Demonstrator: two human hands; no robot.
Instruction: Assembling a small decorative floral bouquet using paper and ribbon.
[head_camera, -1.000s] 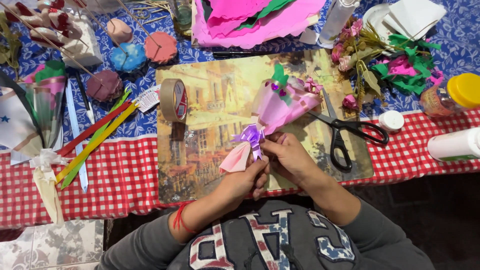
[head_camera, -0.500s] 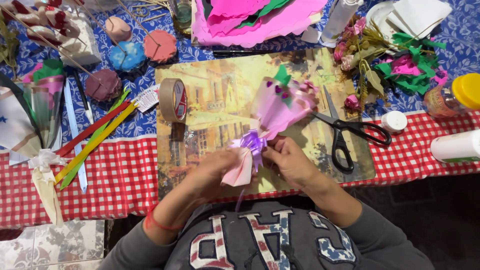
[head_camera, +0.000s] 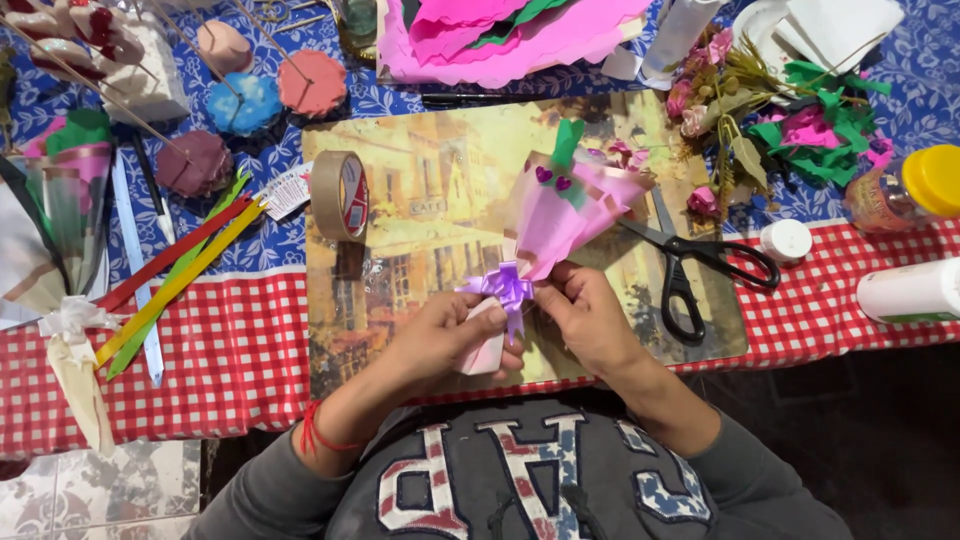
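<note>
Left hand (head_camera: 440, 335) and right hand (head_camera: 585, 315) grip the pink bouquet (head_camera: 560, 215), angled up-right, stem toward the person.

I wore a dark grey sweatshirt with large appliqué letters across the chest, white-edged and filled with red and star-dotted blue patches. Both sleeves were pushed up to the forearms. A thin red string bracelet (head_camera: 318, 438) circled my left wrist. My left hand (head_camera: 450, 335) and right hand (head_camera: 590, 320) were bare, without rings.
</note>
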